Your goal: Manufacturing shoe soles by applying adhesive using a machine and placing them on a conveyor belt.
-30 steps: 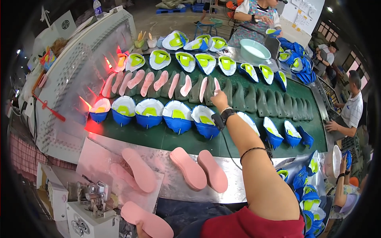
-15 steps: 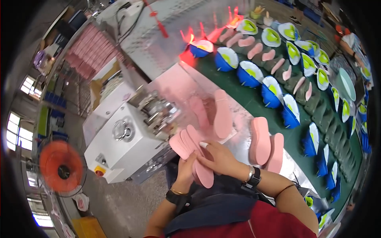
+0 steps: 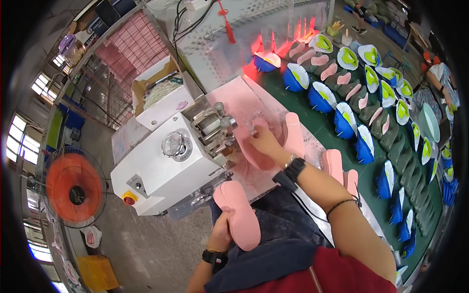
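Observation:
My left hand (image 3: pixel 221 234) is closed around the waist of a stack of pink insoles (image 3: pixel 244 225), held over my lap in front of the machine. My right hand (image 3: pixel 265 145) reaches forward to the worktop, fingers curled in a pinch at a pink insole (image 3: pixel 256 158) beside the machine's metal head. Its fingertips partly hide the insole's upper part. The white bench machine (image 3: pixel 159 168) has a round handwheel (image 3: pixel 174 145) and metal rollers (image 3: pixel 215 124). More pink insoles (image 3: pixel 293 134) lie to the right of my right hand, with further stacks (image 3: pixel 333 166) nearer me.
Pink dust covers the worktop (image 3: pixel 229 100). At right runs a green conveyor (image 3: pixel 312 129) with blue-and-white shoe uppers (image 3: pixel 322 96) and pink insoles. An open box (image 3: pixel 163 95) stands behind the machine; an orange fan (image 3: pixel 75 190) is at left. Another person (image 3: pixel 442 80) is at far right.
My right hand has left the stack and moved forward to the insole on the worktop. My left hand keeps the stack, now closed up and turned. The view has shifted slightly.

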Demonstrator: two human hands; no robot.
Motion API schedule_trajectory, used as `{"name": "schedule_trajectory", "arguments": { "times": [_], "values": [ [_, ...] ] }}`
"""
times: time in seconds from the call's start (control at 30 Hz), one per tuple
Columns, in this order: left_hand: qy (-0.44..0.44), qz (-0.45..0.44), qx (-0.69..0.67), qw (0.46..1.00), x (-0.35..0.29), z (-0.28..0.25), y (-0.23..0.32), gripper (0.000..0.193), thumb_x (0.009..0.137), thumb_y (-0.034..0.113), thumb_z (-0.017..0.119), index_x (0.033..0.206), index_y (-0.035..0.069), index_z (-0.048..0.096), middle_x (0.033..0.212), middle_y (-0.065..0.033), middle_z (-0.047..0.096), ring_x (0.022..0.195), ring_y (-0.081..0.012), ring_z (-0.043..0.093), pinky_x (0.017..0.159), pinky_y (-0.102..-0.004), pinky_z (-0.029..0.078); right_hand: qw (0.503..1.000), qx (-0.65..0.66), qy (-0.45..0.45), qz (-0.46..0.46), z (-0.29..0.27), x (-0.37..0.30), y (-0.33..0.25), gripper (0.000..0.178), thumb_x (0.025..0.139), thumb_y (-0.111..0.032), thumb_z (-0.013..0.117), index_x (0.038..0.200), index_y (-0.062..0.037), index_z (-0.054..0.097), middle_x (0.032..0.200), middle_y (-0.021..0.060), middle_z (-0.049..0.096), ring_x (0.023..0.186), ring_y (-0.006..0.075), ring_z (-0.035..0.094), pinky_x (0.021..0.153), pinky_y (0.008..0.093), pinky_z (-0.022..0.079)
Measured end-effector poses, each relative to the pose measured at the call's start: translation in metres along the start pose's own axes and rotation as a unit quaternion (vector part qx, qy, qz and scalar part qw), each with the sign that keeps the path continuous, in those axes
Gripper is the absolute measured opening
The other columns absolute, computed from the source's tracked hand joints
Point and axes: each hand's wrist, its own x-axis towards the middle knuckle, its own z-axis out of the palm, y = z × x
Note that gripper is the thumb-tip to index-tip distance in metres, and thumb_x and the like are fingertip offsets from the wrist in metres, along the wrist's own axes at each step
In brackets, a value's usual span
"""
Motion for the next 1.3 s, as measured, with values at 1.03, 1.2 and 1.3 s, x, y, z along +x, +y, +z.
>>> {"name": "schedule_trajectory", "arguments": {
  "times": [1.03, 1.2, 1.3],
  "values": [
    [0.138, 0.060, 0.048, 0.987, -0.010, -0.035, -0.008, 0.033, 0.097, 0.020, 0.054, 0.125, 0.002, 0.056, 0.111, -0.0094, 0.064, 0.104, -0.0233, 0.062, 0.091, -0.0368, 0.052, 0.958, 0.245, 0.144, 0.029, -0.067, 0.049, 0.002, 0.017, 0.098, -0.016, 0.059, 0.102, 0.0006, 0.062, 0.075, 0.0139, 0.066, 0.053, 0.0180, 0.064, 0.046, 0.0324, 0.051],
    [-0.037, 0.038, 0.103, 0.993, 0.005, 0.000, -0.005, 0.048, 0.098, 0.034, 0.050, 0.133, 0.003, 0.051, 0.124, -0.0145, 0.060, 0.113, -0.0296, 0.060, 0.096, -0.0443, 0.050, 0.921, 0.176, 0.328, 0.113, -0.231, -0.056, 0.074, 0.026, 0.102, -0.025, 0.050, 0.121, -0.0063, 0.049, 0.063, 0.0077, 0.056, 0.045, 0.0188, 0.061, 0.040, 0.0313, 0.047],
    [0.070, 0.053, 0.240, 0.967, 0.000, 0.021, -0.008, 0.055, 0.095, 0.043, 0.054, 0.134, 0.006, 0.049, 0.131, -0.0153, 0.056, 0.121, -0.0319, 0.056, 0.099, -0.0469, 0.049, 0.900, 0.109, 0.403, 0.127, -0.338, -0.131, 0.132, 0.030, 0.100, -0.022, 0.051, 0.127, -0.0091, 0.044, 0.074, 0.0121, 0.063, 0.049, 0.0204, 0.064, 0.038, 0.0316, 0.048]
  ]
}}
